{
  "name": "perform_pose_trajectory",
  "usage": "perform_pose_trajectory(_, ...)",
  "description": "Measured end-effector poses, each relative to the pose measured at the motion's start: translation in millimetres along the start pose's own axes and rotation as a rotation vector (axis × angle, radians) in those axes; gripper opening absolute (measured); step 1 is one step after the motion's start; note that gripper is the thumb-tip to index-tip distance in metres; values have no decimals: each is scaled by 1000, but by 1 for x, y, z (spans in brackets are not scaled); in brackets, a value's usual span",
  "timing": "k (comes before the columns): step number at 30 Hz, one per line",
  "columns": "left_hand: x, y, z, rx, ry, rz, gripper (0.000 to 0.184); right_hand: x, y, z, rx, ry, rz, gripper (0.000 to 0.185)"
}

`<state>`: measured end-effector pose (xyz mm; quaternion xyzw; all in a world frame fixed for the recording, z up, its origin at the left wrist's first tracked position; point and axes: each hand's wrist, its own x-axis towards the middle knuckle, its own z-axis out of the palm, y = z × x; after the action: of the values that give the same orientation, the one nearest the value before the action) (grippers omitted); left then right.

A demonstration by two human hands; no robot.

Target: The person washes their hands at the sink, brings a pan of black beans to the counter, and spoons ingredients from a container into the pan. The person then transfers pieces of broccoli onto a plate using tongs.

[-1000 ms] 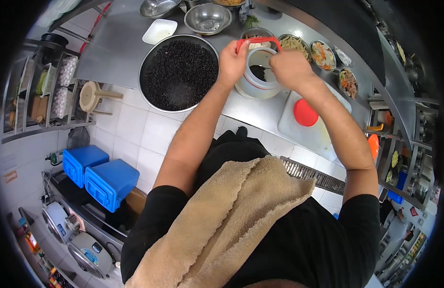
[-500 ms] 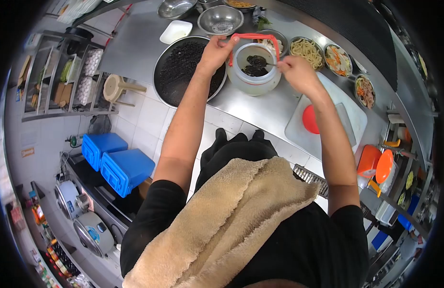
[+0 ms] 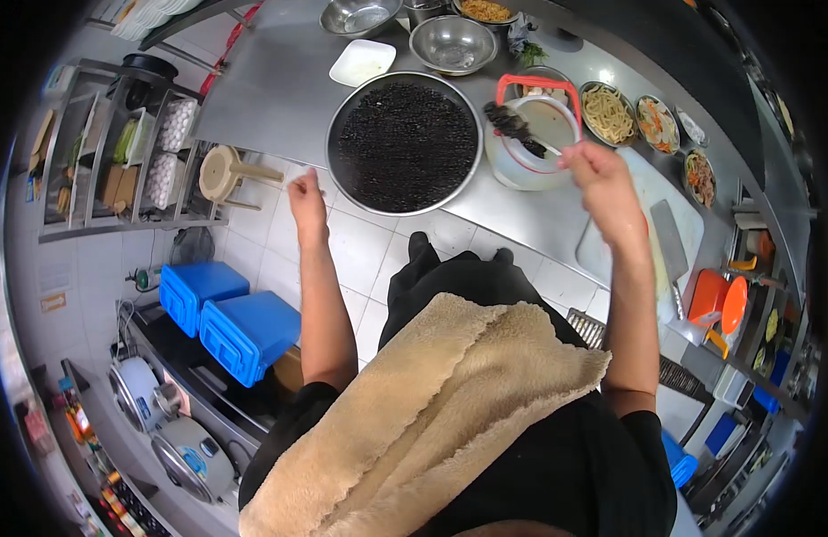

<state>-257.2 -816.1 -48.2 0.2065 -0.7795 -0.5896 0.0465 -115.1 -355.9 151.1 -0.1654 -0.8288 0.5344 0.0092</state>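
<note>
My right hand point(image 3: 602, 179) grips the handle of a spoon point(image 3: 545, 146), whose bowl is heaped with dark food point(image 3: 508, 121) over the left rim of a whitish jar point(image 3: 521, 170). The jar has a red handle point(image 3: 537, 80) standing up, and dark contents show inside. Left of it, a wide metal bowl point(image 3: 405, 143) is full of small black pieces. My left hand point(image 3: 307, 201) is off to the left of this bowl, touching nothing visible, its fingers curled; whether it holds anything is too small to tell.
Metal bowls point(image 3: 453, 45) and a white dish point(image 3: 362, 63) stand behind. Bowls of noodles point(image 3: 608, 114) and vegetables point(image 3: 657, 123) line the right back. A knife point(image 3: 670, 240) lies on a white board point(image 3: 645, 192). Blue bins point(image 3: 250, 333) and a stool point(image 3: 219, 174) are at left.
My left hand has let go of the red handle and moved left, past the wide bowl. My right hand has lifted the loaded spoon from inside the jar to above its rim.
</note>
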Motion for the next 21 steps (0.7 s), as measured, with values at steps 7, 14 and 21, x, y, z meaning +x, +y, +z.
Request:
perform_pose_trajectory(7,-8,12,7,29,-555,-281,63,7,0,152,-576,107,-23,23)
perform_pose_trajectory(14,16,13,0,33,-741,-227,40,39,6,203,-776,87,37,20)
perform_pose_trajectory(21,25,14,-1,61,-794,-139,35,78,61,212,-500,-40,11,22)
